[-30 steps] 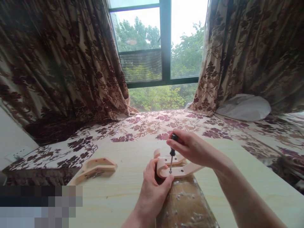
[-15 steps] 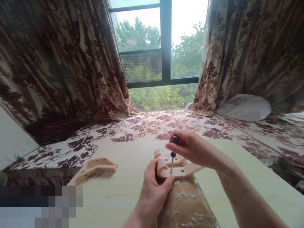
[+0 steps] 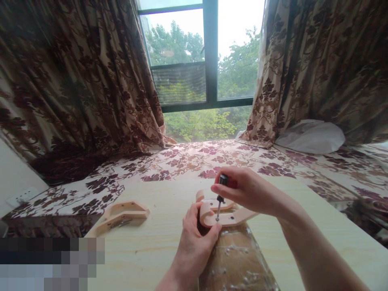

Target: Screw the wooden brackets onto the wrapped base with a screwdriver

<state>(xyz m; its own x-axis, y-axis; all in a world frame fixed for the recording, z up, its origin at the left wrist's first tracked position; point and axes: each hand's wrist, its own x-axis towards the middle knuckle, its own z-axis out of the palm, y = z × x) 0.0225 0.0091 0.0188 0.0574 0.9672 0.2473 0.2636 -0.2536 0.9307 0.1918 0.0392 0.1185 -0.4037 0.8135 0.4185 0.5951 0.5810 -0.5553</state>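
Note:
My right hand (image 3: 235,186) is closed around the black handle of a screwdriver (image 3: 222,188), which stands nearly upright. The screwdriver's tip meets a hole in a pale wooden hook-shaped piece (image 3: 224,219). With thumb and fingers, my left hand (image 3: 195,234) grips the rounded left end of that piece. Another pale wooden part (image 3: 200,196) lies just behind it, partly hidden by my hands. Under the hook piece is a brown board wrapped in clear plastic (image 3: 236,258).
A pale wooden tabletop (image 3: 145,246) carries everything. Angled wooden pieces (image 3: 129,210) with dark holes lie at the left, some small dark metal items (image 3: 121,223) beside them. Beyond are a floral-covered ledge (image 3: 188,161), a white bag (image 3: 312,137), curtains (image 3: 91,81) and a window.
Hands, screwdriver and wooden piece hold nearly the same positions. The whole view has shifted very slightly.

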